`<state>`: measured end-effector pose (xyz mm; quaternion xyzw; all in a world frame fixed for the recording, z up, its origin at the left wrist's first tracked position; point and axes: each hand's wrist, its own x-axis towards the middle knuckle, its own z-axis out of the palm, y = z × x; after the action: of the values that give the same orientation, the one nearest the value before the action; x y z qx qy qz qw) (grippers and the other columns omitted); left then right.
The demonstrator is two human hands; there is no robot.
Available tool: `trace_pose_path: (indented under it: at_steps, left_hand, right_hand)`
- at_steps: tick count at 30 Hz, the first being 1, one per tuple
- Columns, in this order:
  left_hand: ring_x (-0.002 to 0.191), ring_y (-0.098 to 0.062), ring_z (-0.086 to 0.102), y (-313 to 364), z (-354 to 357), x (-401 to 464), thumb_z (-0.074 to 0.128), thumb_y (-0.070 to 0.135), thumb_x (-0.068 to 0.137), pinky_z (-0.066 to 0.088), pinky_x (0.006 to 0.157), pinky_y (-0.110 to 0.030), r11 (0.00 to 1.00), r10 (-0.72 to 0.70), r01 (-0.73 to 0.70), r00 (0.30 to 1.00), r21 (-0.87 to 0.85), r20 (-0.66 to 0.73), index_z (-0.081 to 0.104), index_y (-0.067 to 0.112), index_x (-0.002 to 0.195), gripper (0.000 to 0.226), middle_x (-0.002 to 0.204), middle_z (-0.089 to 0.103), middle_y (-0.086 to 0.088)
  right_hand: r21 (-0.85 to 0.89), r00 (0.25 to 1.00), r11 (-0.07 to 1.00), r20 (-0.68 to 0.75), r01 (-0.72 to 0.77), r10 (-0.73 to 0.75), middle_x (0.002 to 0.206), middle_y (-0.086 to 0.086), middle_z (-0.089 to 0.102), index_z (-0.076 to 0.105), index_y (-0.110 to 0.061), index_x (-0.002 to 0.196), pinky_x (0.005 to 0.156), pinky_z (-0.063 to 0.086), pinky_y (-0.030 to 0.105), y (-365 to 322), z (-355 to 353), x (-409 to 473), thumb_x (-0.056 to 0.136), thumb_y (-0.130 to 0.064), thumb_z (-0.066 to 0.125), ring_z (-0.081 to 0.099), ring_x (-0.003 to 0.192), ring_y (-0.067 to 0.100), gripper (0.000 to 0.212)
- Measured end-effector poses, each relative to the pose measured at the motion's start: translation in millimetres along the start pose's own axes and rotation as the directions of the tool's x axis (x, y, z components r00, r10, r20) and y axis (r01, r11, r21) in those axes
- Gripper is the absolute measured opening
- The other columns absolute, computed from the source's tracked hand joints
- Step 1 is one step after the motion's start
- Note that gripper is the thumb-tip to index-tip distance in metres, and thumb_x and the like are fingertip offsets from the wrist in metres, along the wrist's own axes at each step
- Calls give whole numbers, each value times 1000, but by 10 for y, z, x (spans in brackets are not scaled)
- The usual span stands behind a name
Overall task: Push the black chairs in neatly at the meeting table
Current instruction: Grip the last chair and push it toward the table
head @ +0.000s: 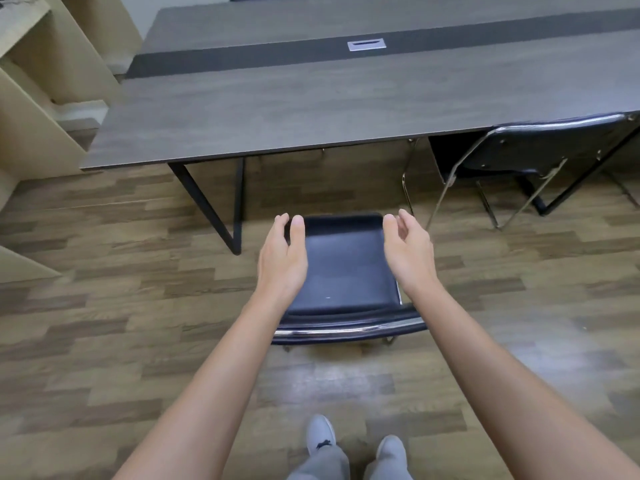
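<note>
Near chair (346, 268): stood on the wood floor (104, 306), well apart from the worktop (294, 109), backrest toward the person, seat facing the worktop's near edge.
Second chair (540, 150): at the right, seat partly under the worktop, set at an angle rather than square.
Left hand (282, 258): held above the seat's left side, fingers straight and relaxed, gripping nothing.
Right hand (408, 251): held above the seat's right side, palm turned inward, fingers loosely curved, gripping nothing.
Contact: neither hand appeared to touch the chair, though the overhead view made the gap hard to judge.
Build: padded black seat and back on a thin chrome tube frame (349, 329); judged light and stiff.
Handling: sled-type legs, as seen on the second chair, were judged likely to slide on the smooth floor but may swing off line if pushed from one side.
Where to hold: both ends of the backrest's top rail, hands evenly spaced, for a straight push.
Hazard: the worktop's black leg (207, 209) stood ahead and to the left; the chair was judged to need a line to its right.
</note>
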<state>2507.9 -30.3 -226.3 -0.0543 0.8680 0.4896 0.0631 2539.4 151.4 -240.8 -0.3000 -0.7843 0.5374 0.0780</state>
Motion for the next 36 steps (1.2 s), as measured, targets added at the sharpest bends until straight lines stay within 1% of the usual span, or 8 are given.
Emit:
trace_pose_path:
  at_steps: [8,15,18,22,26,30,33,36]
  left_hand:
    - [147,-14,29,-553,249,-92,31,51,104,20,120,-33,995,-86,82,994,60,65,34,22,154,58,160,34,6]
    - [147,-21,30,-1204,522,-191,31,50,104,22,118,-36,945,-184,125,968,303,172,33,16,154,60,160,34,-2]
    - [145,-26,33,-1422,607,-249,31,47,105,20,119,-35,907,-203,120,965,405,168,35,11,153,60,155,42,-7]
    - [141,-20,41,-1670,679,-242,25,46,105,8,122,-35,744,-104,-58,974,666,201,47,11,145,57,140,59,-6]
    - [132,-23,49,-1804,658,-140,28,42,102,13,119,-41,656,-122,18,989,754,82,73,22,108,49,111,73,-2]
    - [142,-25,36,-1948,657,-123,49,33,94,15,118,-43,744,-146,249,966,620,-213,71,17,116,35,136,62,-5]
    - [147,-29,24,-1942,732,-184,62,34,88,19,119,-46,856,-239,382,890,348,-389,54,11,140,57,158,35,-9]
    - [148,-33,19,-1874,805,-187,71,32,83,19,119,-44,878,-393,474,798,73,-457,34,8,151,81,163,19,-15]
  right_hand:
    - [-196,991,976,70,-99,115,154,4,42,37,-13,152,115,24,32,635,104,-80,102,-42,43,35,144,24,58]
    - [-540,974,842,196,7,118,150,11,47,39,-4,149,113,30,37,1212,180,-74,105,-36,38,42,139,30,54]
    - [-671,967,734,240,103,83,134,11,59,50,-4,136,115,25,44,1454,190,-30,104,-34,35,50,130,30,46]
    - [-775,951,603,297,189,84,128,7,63,61,-10,124,119,12,46,1684,135,22,104,-35,32,54,125,25,43]
    - [-848,981,508,193,149,35,100,1,71,70,-17,85,118,16,48,1845,39,104,100,-39,31,58,114,22,47]
    - [-772,1000,636,10,-9,26,104,3,72,74,-18,76,110,29,49,1990,-16,157,93,-32,41,53,119,26,39]
    - [-625,990,769,-113,-135,83,136,9,59,76,-20,86,106,36,47,1978,9,112,88,-32,48,39,134,29,30]
    - [-457,956,842,-193,-287,221,159,9,28,68,-17,116,104,35,46,1934,4,96,89,-34,58,24,144,28,34]
